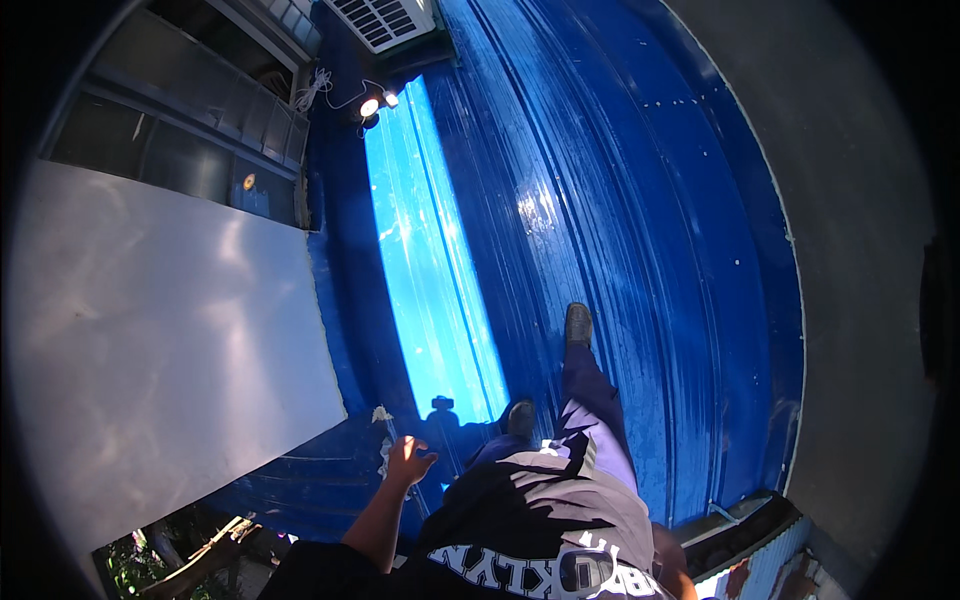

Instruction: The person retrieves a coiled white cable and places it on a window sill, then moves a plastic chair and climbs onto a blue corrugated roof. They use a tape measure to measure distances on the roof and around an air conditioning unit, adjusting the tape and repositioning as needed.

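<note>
My left hand (408,461) hangs in the air to the left of my body, over the blue corrugated metal roof (640,330). Its fingers are loosely bent and apart, with nothing in them. On my right side only a bit of bare arm (675,565) shows past the dark shirt; the right hand itself cannot be seen. I am on the roof in mid-stride, one dark shoe (578,325) ahead of the other shoe (520,418).
A white wall (170,350) and windows (180,150) border the left. Ahead stand an air-conditioner outdoor unit (385,22) and a lit lamp (370,107) with a white cable (313,90). A grey wall (850,250) runs along the right. Branches (200,550) lie below the roof's near-left edge.
</note>
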`<state>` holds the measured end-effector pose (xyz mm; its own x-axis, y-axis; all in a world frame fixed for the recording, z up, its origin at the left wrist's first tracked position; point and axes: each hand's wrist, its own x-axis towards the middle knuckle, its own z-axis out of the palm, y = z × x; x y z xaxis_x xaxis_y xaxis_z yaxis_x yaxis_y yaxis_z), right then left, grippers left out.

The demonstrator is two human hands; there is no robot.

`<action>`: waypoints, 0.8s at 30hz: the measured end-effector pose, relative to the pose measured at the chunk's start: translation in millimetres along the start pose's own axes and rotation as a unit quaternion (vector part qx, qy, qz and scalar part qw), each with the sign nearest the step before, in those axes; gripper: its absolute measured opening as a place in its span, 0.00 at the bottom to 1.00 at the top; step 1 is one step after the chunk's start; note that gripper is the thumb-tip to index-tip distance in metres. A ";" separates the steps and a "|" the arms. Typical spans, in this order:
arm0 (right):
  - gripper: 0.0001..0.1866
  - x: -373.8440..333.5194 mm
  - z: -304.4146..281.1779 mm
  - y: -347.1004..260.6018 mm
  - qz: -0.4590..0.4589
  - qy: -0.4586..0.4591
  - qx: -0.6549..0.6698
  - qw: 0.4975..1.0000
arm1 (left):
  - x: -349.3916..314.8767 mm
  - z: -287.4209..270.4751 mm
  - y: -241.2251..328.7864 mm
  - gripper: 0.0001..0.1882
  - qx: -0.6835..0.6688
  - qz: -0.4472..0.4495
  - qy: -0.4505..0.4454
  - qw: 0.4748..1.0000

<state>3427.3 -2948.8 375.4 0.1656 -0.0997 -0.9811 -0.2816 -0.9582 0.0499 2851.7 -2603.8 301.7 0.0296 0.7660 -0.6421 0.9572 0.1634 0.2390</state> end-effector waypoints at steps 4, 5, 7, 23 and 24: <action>0.12 48.2 -51.2 -161.1 -0.017 0.027 -0.085 0.996 | 6.6 -33.4 27.9 0.21 -0.037 -0.121 -0.020 0.992; 0.12 54.3 -57.9 -205.3 -0.049 0.026 -0.064 0.996 | 9.5 -43.3 37.9 0.20 -0.063 -0.164 -0.015 0.984; 0.11 56.0 -69.6 -298.6 -0.118 0.033 -0.024 0.992 | 23.6 -63.1 67.2 0.19 -0.102 -0.183 -0.019 0.978; 0.39 -69.6 -21.6 -773.7 -0.323 -0.063 -0.227 0.917 | 117.0 -65.2 238.4 0.22 -0.272 -0.232 -0.102 0.928; 0.39 -70.6 -17.4 -791.0 -0.319 -0.069 -0.232 0.916 | 130.7 -66.1 238.5 0.23 -0.276 -0.254 -0.132 0.918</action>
<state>3654.8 -2188.4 408.5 0.0267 0.5247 -0.8509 0.2682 -0.8238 -0.4995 3064.8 -2423.6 322.9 -0.2403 0.3385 -0.9098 0.5776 0.8031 0.1462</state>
